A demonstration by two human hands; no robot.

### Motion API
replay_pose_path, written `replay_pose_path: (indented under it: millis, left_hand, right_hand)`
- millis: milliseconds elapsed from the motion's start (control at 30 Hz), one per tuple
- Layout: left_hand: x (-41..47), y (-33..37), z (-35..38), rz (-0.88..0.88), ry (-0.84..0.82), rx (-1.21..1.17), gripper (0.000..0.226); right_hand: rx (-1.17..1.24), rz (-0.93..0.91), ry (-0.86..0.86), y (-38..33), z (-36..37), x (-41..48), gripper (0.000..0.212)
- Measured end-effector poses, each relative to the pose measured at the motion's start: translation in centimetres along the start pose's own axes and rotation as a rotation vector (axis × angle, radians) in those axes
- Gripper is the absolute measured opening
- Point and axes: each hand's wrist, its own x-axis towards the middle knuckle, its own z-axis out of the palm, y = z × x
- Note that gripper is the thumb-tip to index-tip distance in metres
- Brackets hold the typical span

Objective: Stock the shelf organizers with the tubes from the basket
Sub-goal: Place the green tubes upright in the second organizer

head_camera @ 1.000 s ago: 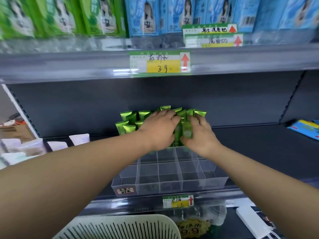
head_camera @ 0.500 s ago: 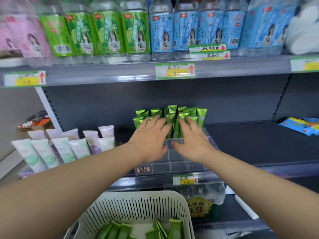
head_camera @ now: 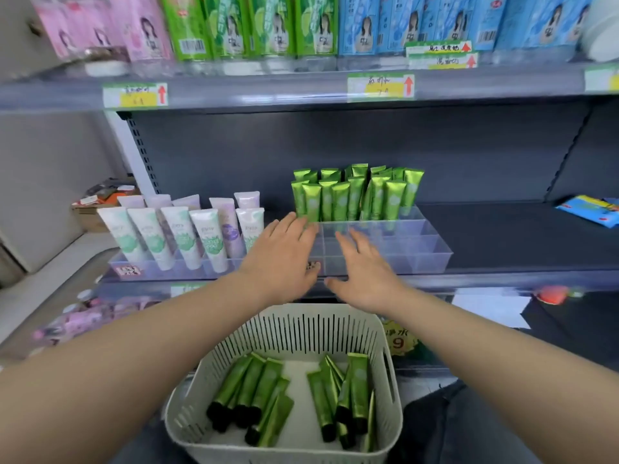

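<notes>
Head camera caught both hands released and empty, fingers spread: the left hand (head_camera: 281,259) and right hand (head_camera: 365,272) hovered over the near cells of the clear organizer (head_camera: 418,256). Green tubes (head_camera: 355,195) stood upright in its far rows; loose tubes (head_camera: 261,393) lay in the near white basket (head_camera: 291,323).

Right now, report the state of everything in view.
Left grip, open, empty.
Right grip, open, empty.
Organizer, back rows filled, visible front compartments empty.
Shelf tubes, upright.
Basket, partly filled.
Basket tubes, lying flat.
White tubes, upright, leaning back.
</notes>
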Motion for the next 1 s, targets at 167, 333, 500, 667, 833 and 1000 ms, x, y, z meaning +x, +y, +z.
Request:
replay_pose_path:
  millis: [167,333,500,667,833,1000]
  left_hand:
    - [-3.6,-0.6,2.2,-0.047,-0.047,-0.058,0.075]
    - [-6.5,-0.7,5.8,-0.083,-0.183,-0.088,0.074]
    - [-8.0,-1.4,9.3,-0.131,-0.275,-0.179,0.060]
    - [-9.1,-2.1,13.2,-0.123,-0.422,-0.185,0.063]
    - [-9.8,-2.9,16.6,-0.160,-0.544,-0.260,0.052]
    - [-9.4,-3.3,19.4,-0.196,-0.624,-0.364,0.047]
  right_hand:
    - [0.012,-0.001,-0.077,-0.3,3.3,-1.7,0.086]
    - [-0.004,0.015,-0.164,0.5,6.5,-2.7,0.086]
    - [0.029,0.048,-0.244,1.4,9.9,-3.0,0.079]
    - [0.061,0.097,-0.341,2.6,13.5,-3.1,0.076]
    - [0.016,0.125,-0.428,3.8,15.8,-2.7,0.071]
    - [-0.032,0.161,-0.476,4.8,17.8,-1.9,0.066]
